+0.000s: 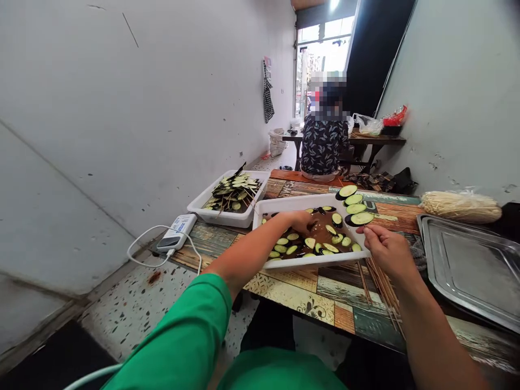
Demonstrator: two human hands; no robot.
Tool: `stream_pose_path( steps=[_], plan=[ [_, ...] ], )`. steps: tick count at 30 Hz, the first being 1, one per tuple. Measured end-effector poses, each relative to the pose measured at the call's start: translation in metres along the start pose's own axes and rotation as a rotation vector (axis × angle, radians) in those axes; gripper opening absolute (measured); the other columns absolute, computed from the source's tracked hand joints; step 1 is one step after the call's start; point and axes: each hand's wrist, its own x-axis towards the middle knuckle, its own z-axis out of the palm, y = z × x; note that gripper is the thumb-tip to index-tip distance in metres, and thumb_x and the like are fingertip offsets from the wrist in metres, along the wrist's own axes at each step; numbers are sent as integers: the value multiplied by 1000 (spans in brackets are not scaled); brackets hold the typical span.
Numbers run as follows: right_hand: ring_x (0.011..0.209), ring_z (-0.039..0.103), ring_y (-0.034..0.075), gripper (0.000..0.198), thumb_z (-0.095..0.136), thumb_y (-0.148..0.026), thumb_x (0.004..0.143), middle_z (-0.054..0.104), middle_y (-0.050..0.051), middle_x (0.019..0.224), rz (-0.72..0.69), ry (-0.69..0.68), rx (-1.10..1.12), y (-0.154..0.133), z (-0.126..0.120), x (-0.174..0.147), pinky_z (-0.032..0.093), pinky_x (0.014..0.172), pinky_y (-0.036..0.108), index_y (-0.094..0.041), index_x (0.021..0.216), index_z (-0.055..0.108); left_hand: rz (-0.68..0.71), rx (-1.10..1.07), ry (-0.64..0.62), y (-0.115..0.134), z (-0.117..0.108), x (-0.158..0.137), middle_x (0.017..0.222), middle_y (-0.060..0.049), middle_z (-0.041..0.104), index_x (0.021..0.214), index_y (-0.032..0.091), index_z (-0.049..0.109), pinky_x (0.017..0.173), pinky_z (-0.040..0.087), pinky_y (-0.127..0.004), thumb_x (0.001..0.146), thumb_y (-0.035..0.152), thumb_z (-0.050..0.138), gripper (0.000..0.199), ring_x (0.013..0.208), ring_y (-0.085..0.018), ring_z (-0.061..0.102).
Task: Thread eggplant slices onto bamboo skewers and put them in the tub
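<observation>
My right hand (385, 249) pinches the lower end of a skewer threaded with several oval eggplant slices (355, 208). These slices have pale green flesh and dark skin, and they sit over the right end of a white tray (312, 262). Inside that tray, more eggplant slices (330, 247) float in brownish water. My left hand (299, 221) reaches down into the water among them. Its fingertips are partly hidden, so whether it grips a slice does not show. Loose wooden skewers (382, 284) lie on the table by the tray's right front corner, below my right hand.
A second white tray (242, 218) at the back left holds a heap of skewered eggplant. Left of it lies a white device (177, 233) with a cable. A metal tray (473, 260) and a bag of skewers (461, 207) are at right. A person (324, 143) sits beyond, back turned.
</observation>
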Motion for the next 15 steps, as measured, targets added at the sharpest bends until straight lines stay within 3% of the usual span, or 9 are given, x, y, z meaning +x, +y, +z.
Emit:
stream_pose_path(
  steps=[2,4,7,10,12,15],
  plan=[
    [46,45,13,36,42,-39,83,51,-1,50,16,-4,-4,1,0,0,31,45,25,-15,85,68,9,94,-212,5,-1,-1,51,1,60,52,20,65,66,46,-23,41,2,77,25,63,-17,61],
    [46,44,13,35,42,-39,83,51,-1,51,24,-4,-3,0,-1,0,31,46,25,-15,86,67,87,8,-269,9,-2,-2,60,2,66,60,21,70,64,47,-21,45,2,76,25,62,-15,61],
    [46,44,13,37,41,-40,83,52,0,52,34,14,11,-4,-2,0,31,46,25,-14,86,67,163,-209,-188,10,-5,1,78,0,70,75,19,72,68,47,-20,54,1,70,28,67,-11,62],
    [45,43,12,37,41,-39,83,50,-1,51,36,27,22,-6,-3,1,31,45,25,-14,85,68,102,-371,-67,4,-7,9,83,-3,70,83,16,71,67,49,-22,60,1,67,27,67,-11,62],
    [43,42,12,36,41,-38,82,49,-1,50,33,25,32,-6,-3,1,30,44,25,-14,85,68,51,-378,28,-1,-9,15,77,-3,69,84,14,70,65,50,-23,63,3,67,24,64,-11,61],
    [43,40,12,36,42,-39,82,48,-2,50,36,20,30,-6,-4,0,29,44,25,-14,86,69,39,-219,95,-7,-14,19,67,-1,65,89,13,71,62,48,-21,66,9,68,24,57,-8,56]
  ],
)
